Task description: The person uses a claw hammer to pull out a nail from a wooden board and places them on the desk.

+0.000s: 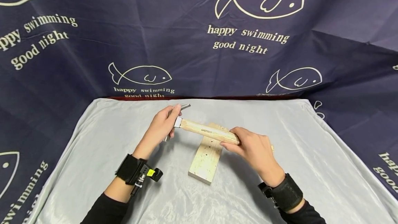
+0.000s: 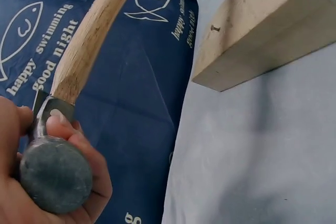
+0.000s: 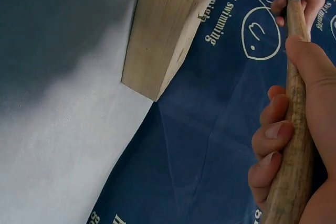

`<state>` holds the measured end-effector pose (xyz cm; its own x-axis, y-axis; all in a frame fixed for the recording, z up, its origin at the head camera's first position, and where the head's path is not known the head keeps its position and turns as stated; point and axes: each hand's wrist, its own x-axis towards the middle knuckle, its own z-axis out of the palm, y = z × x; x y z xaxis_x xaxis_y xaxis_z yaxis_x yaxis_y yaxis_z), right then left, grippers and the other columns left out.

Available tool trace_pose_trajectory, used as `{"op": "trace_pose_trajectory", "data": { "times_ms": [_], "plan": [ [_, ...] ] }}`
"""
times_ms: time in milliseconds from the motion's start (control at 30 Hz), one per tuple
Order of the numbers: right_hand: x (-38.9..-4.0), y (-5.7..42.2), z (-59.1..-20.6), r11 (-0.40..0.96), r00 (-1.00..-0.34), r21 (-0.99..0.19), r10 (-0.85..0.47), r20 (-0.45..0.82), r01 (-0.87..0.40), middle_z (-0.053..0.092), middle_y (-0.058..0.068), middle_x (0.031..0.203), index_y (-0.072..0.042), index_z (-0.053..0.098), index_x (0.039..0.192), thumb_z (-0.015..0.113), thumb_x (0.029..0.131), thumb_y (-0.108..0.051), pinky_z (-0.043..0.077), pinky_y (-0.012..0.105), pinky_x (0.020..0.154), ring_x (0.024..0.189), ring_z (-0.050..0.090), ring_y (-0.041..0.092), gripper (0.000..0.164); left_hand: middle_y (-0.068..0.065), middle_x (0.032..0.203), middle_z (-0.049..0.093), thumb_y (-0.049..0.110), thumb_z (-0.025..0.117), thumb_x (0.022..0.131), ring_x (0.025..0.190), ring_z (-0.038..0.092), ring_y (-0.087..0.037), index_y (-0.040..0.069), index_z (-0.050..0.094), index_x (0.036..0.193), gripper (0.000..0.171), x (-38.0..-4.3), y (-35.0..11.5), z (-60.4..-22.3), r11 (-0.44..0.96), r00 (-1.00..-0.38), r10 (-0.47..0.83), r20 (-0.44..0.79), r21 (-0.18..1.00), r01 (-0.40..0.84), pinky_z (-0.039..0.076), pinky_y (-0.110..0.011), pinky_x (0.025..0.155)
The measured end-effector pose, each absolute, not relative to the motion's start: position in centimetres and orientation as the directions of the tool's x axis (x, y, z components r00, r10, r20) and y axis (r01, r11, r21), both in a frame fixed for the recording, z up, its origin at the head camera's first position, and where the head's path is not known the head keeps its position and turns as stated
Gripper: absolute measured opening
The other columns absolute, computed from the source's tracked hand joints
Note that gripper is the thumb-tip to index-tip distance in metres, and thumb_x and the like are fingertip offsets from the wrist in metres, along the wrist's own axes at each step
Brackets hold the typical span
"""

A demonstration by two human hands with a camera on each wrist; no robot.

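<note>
A claw hammer with a wooden handle [image 1: 206,131] is held level between both hands above a wooden block. My left hand [image 1: 162,124] grips its metal head, with the claw [image 1: 186,106] poking out beyond the fingers. In the left wrist view the round striking face [image 2: 55,174] shows below the curled fingers. Around the handle's other end, my right hand [image 1: 253,146] has its fingers curled and the thumb along the wood. The wooden block [image 1: 205,160] lies under the handle, apart from it. A nail [image 2: 214,28] sticks up from the block, and several small dark spots mark its top.
A pale grey cloth [image 1: 124,193] covers the table. Behind it hangs a dark blue curtain [image 1: 186,44] printed with white fish and lettering. Each wrist wears a black strap [image 1: 287,191] with a small camera.
</note>
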<state>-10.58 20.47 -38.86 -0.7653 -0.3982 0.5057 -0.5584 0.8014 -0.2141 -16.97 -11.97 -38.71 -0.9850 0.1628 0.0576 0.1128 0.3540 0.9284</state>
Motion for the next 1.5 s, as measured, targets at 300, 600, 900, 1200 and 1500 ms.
{"op": "trace_pose_trajectory", "data": {
  "times_ms": [300,600,900,1200,1500],
  "plan": [
    [-10.6,20.3,-38.2,0.820,-0.792,-0.233,-0.367,0.488,-0.523,0.051,-0.020,0.074,-0.025,0.076,0.107,0.086,0.085,-0.057,0.034,0.026,0.042,0.053,0.043,0.002,0.039,-0.008,0.057,0.053,0.065,0.045,0.109,0.042,0.054,-0.025,0.008,0.065,0.115,0.061,-17.0,-11.8,-38.8,0.364,-0.986,0.146,0.075,0.923,0.124,0.042,-0.034,0.040],
    [-10.7,19.9,-38.4,0.832,-0.787,-0.194,-0.378,0.487,-0.520,0.055,-0.019,0.076,-0.025,0.076,0.107,0.084,0.085,-0.060,0.038,0.027,0.044,0.059,0.047,0.004,0.042,-0.009,0.055,0.053,0.063,0.045,0.109,0.040,0.052,-0.023,0.007,0.064,0.113,0.060,-16.8,-12.0,-39.0,0.353,-0.990,0.128,0.058,0.930,0.100,0.040,-0.033,0.038],
    [-10.8,19.9,-38.4,0.843,-0.833,-0.234,-0.363,0.417,-0.484,0.051,-0.018,0.073,-0.026,0.073,0.109,0.085,0.087,-0.057,0.038,0.029,0.045,0.058,0.046,0.005,0.040,-0.008,0.055,0.051,0.065,0.045,0.109,0.040,0.050,-0.019,0.006,0.063,0.110,0.062,-16.9,-12.1,-39.3,0.324,-0.994,0.106,0.025,0.944,0.058,0.038,-0.031,0.037],
    [-11.0,20.1,-38.5,0.799,-0.782,-0.248,-0.384,0.491,-0.548,0.068,-0.003,0.117,-0.015,0.067,0.136,0.077,0.099,-0.044,0.049,0.043,0.085,0.100,0.061,0.020,0.049,-0.009,0.067,0.053,0.060,0.046,0.110,0.041,0.047,-0.014,0.001,0.061,0.113,0.061,-17.0,-12.3,-39.1,0.246,-0.998,0.056,0.006,0.969,0.020,0.041,-0.029,0.038],
    [-11.4,19.0,-38.5,0.580,-0.548,-0.267,-0.385,0.743,-0.770,0.067,-0.001,0.105,-0.009,0.070,0.107,0.062,0.108,-0.025,0.048,0.036,0.090,0.098,0.061,0.025,0.018,-0.011,0.076,0.053,0.059,0.046,0.110,0.042,0.046,-0.010,-0.001,0.059,0.114,0.061,-17.1,-12.3,-39.0,0.152,-0.999,0.011,-0.040,0.988,-0.038,0.044,-0.027,0.040]
  ]
}}
